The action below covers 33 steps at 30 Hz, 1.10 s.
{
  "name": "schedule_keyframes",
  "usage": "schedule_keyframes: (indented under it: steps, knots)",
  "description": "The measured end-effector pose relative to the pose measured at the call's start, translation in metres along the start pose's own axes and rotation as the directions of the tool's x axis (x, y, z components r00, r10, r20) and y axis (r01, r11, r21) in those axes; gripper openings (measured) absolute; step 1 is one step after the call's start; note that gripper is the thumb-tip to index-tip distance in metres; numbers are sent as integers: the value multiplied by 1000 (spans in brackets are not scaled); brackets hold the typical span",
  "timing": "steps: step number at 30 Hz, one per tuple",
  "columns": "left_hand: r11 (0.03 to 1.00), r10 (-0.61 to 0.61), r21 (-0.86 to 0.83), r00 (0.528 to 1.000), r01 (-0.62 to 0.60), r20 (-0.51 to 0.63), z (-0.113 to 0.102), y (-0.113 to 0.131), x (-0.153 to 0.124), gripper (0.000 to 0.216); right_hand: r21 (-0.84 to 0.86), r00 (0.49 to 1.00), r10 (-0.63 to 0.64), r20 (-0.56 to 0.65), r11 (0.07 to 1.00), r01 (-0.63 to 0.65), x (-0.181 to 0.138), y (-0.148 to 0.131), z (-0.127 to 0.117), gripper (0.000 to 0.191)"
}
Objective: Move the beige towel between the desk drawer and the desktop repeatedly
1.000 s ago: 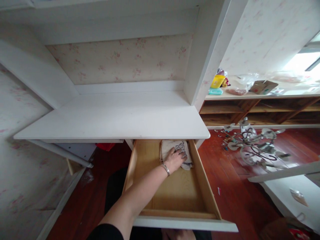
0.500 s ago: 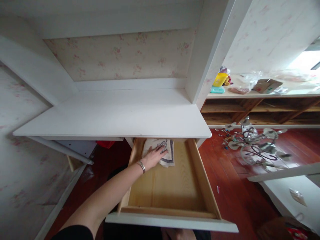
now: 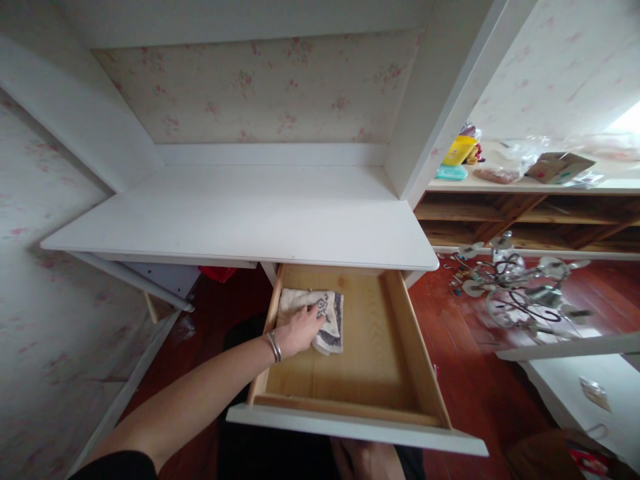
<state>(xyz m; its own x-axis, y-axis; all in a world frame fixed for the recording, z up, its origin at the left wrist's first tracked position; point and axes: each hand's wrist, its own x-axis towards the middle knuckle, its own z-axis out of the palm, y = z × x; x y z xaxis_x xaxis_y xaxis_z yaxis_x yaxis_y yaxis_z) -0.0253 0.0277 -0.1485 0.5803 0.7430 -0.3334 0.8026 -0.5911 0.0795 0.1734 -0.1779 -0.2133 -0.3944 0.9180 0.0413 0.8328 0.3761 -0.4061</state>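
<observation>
A folded white towel (image 3: 333, 337) with a dark pattern and border lies on the bottom of the pulled-out wooden drawer (image 3: 365, 373), near its left side. My left hand (image 3: 301, 328) presses down on the towel, its fingers bent over the cloth, and a silver bangle circles the wrist. Below the drawer's white front, my right hand (image 3: 367, 459) shows only in part, low by my dark clothing. Its fingers are mostly hidden in shade.
Above the drawer is a white desk top (image 3: 260, 213) with upright side panels. On the red wooden floor to the right lies a chandelier (image 3: 530, 287). Behind it, a low wooden shelf (image 3: 470, 212) carries a yellow container (image 3: 459, 151), plastic bags and a cardboard box (image 3: 561, 167).
My left hand has drawn the towel from the back of the drawer toward the front and left. The view has shifted slightly, and more of my right hand shows below the drawer.
</observation>
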Motion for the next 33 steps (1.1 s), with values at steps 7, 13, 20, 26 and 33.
schedule_keyframes:
  steps: [7, 13, 20, 26, 33]
  knots:
    - [989, 116, -114, 978, -96, 176, 2, 21, -43, 55, 39, 1000, -2, 25, 999, 1, 0, -3, 0, 26]
    - [981, 119, -168, 983, -95, 140, 7, 29, -54, 56, 39, 1000, -9, 10, 999, 8, 0, -1, 1, 28]
    - [956, 234, -197, 969, -216, 76, 0, 51, -25, 39, 30, 1000, -11, -5, 999, 11, 0, -1, 1, 26]
    - [920, 354, -190, 935, -342, 28, -12, 98, 22, 32, 20, 998, -23, -57, 1000, 24, -1, 3, 8, 24]
    - [905, 414, -98, 910, -413, -15, 3, 149, 52, 23, -2, 998, -10, -57, 1000, 10, -3, 7, 14, 21]
